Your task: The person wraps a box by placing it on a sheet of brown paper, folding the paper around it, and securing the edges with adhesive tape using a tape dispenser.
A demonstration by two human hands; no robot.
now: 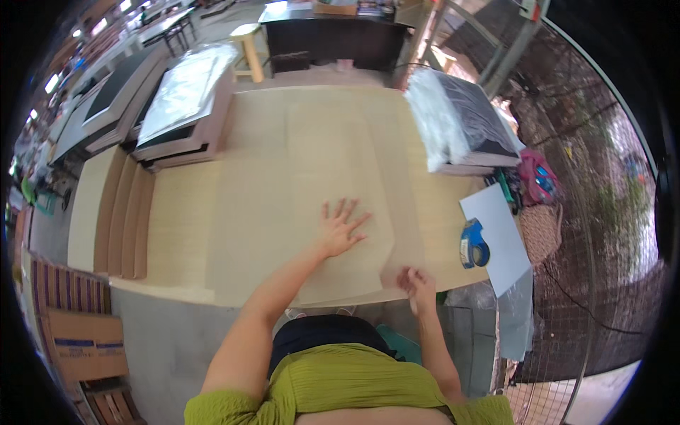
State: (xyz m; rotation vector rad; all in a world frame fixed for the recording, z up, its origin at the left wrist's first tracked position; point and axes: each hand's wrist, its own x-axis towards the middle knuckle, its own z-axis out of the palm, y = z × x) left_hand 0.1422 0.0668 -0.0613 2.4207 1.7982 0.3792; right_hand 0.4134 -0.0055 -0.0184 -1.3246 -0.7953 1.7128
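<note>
A large, thin translucent sheet (326, 149) covers the middle of the light wooden table and reaches to its near edge. My left hand (341, 230) lies flat on it with the fingers spread, just right of the middle. At the sheet's near right corner, my right hand (418, 283) has its fingers curled in and pinched on the sheet's edge; motion blurs the fingertips. Along the right side, the sheet shows a slanting edge or fold. A blue tape dispenser (473, 244) stands to the right of my right hand, partly over a pale grey sheet of card (499, 234).
Stacked flat panels in clear plastic stand at the table's back left (185, 99) and back right (460, 120). Long brown cardboard pieces (120, 212) line the left edge. A pink bag (538, 177) and a woven pouch (542, 234) lie by the mesh wall. A cardboard box (85, 347) is at lower left.
</note>
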